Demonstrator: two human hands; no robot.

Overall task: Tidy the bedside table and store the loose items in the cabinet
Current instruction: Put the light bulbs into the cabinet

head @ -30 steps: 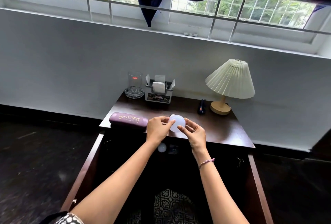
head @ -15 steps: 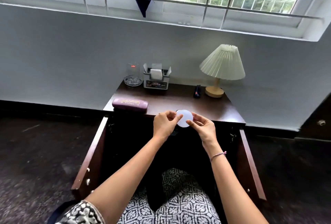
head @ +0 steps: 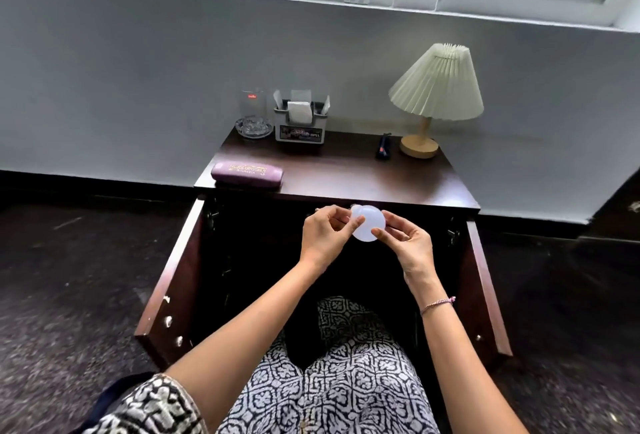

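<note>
Your left hand [head: 323, 237] and right hand [head: 410, 243] pinch the white bulb [head: 369, 227] at centre frame, now lowered to the open cabinet [head: 173, 277] for storing.

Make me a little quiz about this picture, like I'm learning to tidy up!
1. True or false: the lamp lies tipped over on the bedside table.
2. What do the left hand and the right hand hold together? A) a spoon B) a round white object C) a book
3. Fill in: the doors of the cabinet are ____.

Key: 1 false, it stands upright. 2 B. 3 open.
</note>
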